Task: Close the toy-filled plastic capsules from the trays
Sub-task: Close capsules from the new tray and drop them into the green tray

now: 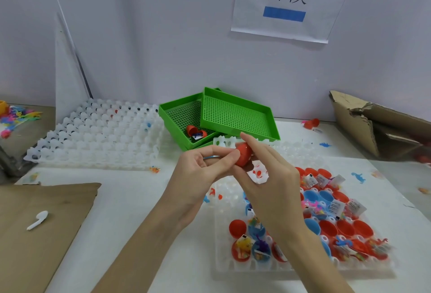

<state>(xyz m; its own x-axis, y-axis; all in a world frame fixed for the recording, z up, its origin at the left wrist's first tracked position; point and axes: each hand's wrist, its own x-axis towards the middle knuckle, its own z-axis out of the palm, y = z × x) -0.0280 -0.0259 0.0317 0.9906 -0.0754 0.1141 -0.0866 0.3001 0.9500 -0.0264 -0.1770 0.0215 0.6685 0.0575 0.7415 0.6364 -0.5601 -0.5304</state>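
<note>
Both my hands hold one red capsule above the table's middle. My left hand pinches its left side with thumb and fingers. My right hand grips it from the right, thumb on top. Below them lies a translucent white tray with several open red and blue capsule halves holding small toys and paper slips. One shut red capsule sits at that tray's left part.
Two stacked green perforated baskets stand behind my hands; the lower one holds an open red capsule. A second white tray lies at the back left. Brown cardboard with a white earbud is at the left, a torn box at the right.
</note>
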